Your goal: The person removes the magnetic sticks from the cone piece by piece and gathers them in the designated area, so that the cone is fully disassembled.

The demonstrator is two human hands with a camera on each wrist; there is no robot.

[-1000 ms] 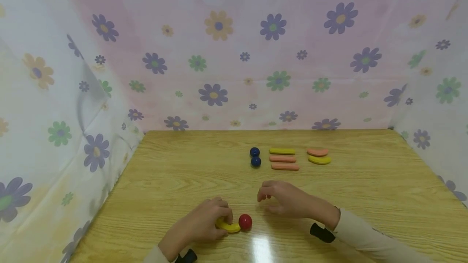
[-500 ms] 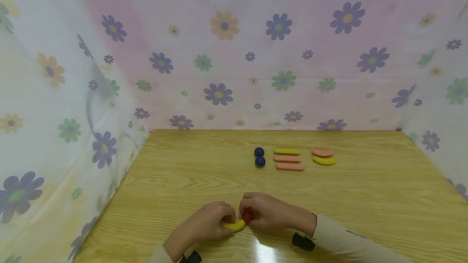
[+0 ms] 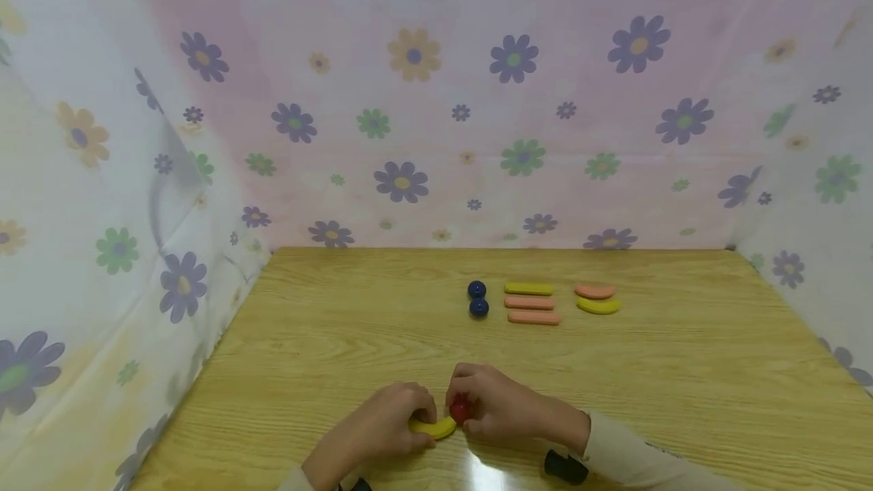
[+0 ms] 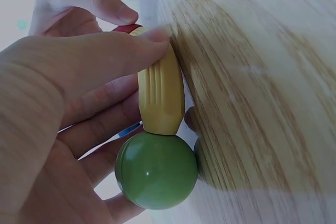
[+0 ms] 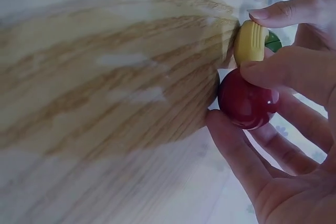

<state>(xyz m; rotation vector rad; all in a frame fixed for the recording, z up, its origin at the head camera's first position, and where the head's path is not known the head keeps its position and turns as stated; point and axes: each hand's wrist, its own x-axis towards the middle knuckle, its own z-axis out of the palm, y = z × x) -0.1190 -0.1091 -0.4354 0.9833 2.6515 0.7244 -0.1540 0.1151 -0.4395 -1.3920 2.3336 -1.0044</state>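
Note:
My left hand [image 3: 382,424] pinches a yellow curved rod [image 3: 436,428], its thumb lying along the ribbed side in the left wrist view. At the rod's near end there sits a green ball [image 4: 157,170], which my left hand hides in the head view. My right hand [image 3: 501,406] grips a red ball [image 5: 247,99] between thumb and fingers. That red ball is up against the other end of the yellow rod [image 5: 250,44]. Both hands work low over the wooden table, close together at its front.
Farther back on the table [image 3: 327,324] lie two dark blue balls [image 3: 479,308], one yellow straight rod [image 3: 528,289], two pink straight rods [image 3: 533,318], a pink curved rod [image 3: 595,291] and a yellow curved rod [image 3: 598,306]. Flowered cloth [image 3: 436,127] walls stand around the table.
My right hand has come in from the right and taken hold of the red ball. My left hand has kept its grip on the yellow curved rod in about the same place.

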